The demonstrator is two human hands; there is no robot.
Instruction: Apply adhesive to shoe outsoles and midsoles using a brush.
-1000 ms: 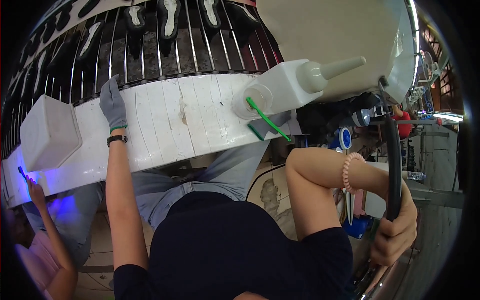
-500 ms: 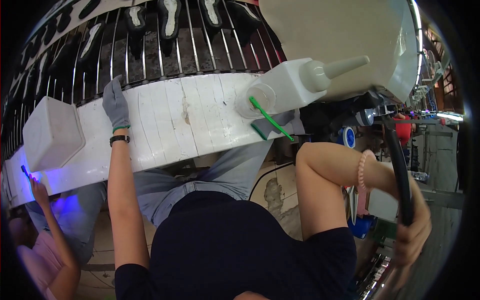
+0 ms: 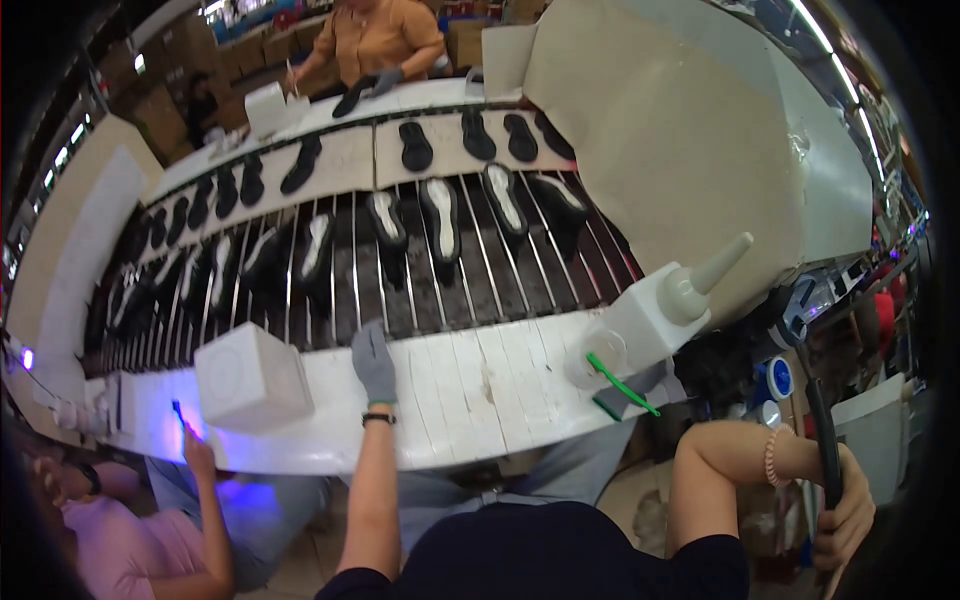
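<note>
My left hand (image 3: 374,362), in a grey glove, lies flat on the white ledge (image 3: 450,385) at the edge of the roller conveyor (image 3: 345,285). Its fingers point away from me, with nothing in them. Out at the far right, my bare right hand (image 3: 846,515) is wrapped round a curved black bar (image 3: 822,420). Black shoe uppers, soles up with pale strips, such as this shoe (image 3: 440,215), stand on the rollers beyond my left hand. A white nozzle bottle (image 3: 650,315) stands on the ledge, by a clear cup (image 3: 592,358) holding a green-handled brush (image 3: 625,385).
Left of my left hand stands a white plastic container (image 3: 250,375). A co-worker's hand (image 3: 198,452) holds a small brush under blue light. Black soles (image 3: 415,148) lie on the far belt, near another person (image 3: 380,45). A large beige machine cover (image 3: 690,130) rises at right.
The view has tilted up and turned, bringing in the far belt and the person behind it. My left hand stays on the ledge; my right hand still grips the black bar.
</note>
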